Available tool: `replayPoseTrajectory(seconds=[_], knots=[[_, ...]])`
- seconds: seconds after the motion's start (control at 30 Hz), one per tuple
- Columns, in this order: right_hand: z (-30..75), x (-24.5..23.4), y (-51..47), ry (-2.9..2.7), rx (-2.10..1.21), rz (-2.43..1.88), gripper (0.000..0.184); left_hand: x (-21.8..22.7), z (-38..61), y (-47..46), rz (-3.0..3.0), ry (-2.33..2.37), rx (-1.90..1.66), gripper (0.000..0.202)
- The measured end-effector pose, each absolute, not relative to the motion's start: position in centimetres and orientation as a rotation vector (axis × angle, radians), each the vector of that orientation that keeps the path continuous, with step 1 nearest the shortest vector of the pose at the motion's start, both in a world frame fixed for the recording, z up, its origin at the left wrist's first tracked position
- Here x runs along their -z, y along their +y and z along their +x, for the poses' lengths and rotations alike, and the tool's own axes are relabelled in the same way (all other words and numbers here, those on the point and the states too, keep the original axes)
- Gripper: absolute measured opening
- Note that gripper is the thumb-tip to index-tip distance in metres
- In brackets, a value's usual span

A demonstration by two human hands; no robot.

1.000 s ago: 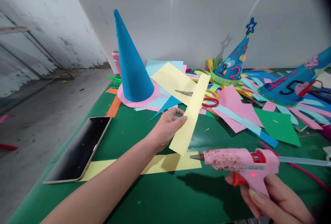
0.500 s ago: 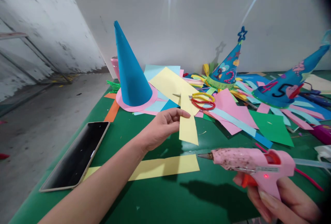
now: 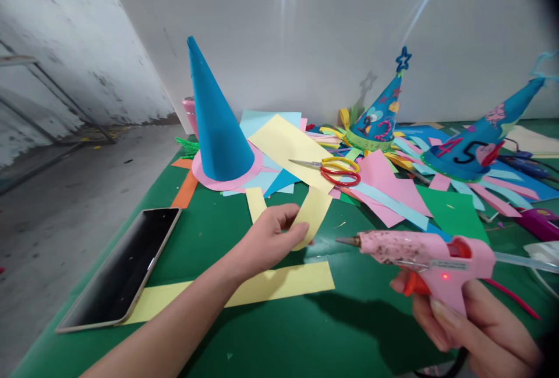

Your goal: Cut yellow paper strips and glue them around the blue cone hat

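My left hand [image 3: 268, 241] pinches a yellow paper strip [image 3: 312, 212], which is bent so that its two ends stick up on either side of my fingers. My right hand [image 3: 474, 331] grips a pink hot glue gun [image 3: 419, 258], whose red light is on. Its nozzle points left and stops just right of the bent strip. A second, longer yellow strip [image 3: 279, 285] lies flat on the green table [image 3: 305, 337] under my left wrist. A plain blue paper cone [image 3: 213, 119] stands on a pink disc at the back left.
A phone [image 3: 120, 267] lies screen up near the table's left edge. Yellow-and-red scissors [image 3: 336, 169] rest on a heap of coloured paper scraps. One decorated blue cone hat [image 3: 382, 116] stands at the back and another [image 3: 480, 139] lies on its side; a white wall runs behind.
My left hand has lowered the yellow strip toward the table and bent it into a loop. The glue gun has stayed at the lower right with its tip a little closer to the strip.
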State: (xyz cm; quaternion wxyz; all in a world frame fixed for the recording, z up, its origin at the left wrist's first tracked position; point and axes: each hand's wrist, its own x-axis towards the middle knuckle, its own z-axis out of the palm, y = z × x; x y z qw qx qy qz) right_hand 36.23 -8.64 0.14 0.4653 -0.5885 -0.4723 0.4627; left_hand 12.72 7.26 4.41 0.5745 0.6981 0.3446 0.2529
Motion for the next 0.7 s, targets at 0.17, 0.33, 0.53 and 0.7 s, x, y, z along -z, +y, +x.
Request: replayPoseTrajectory(seconds=[0.17, 0.33, 0.53, 0.7], knots=[[36.0, -0.1, -6.7, -1.192, -1.072, -1.440, 0.026, -3.3, 12.7, 6.7, 1.367, 0.828, -0.568, 0.014], [35.2, -0.4, -5.2, -1.268, -0.907, -1.488, 0.014, -2.8, 12.6, 6.6, 1.270, 0.810, -0.605, 0.027], [34.0, -1.2, -5.0, -1.364, -0.725, -1.612, 0.015, -2.5, 12.6, 6.1, 1.222, 0.817, -0.545, 0.032], [34.6, -0.7, -4.9, -1.615, -0.529, -1.610, 0.019, -2.3, 12.6, 5.7, 1.183, 0.792, -0.531, 0.031]])
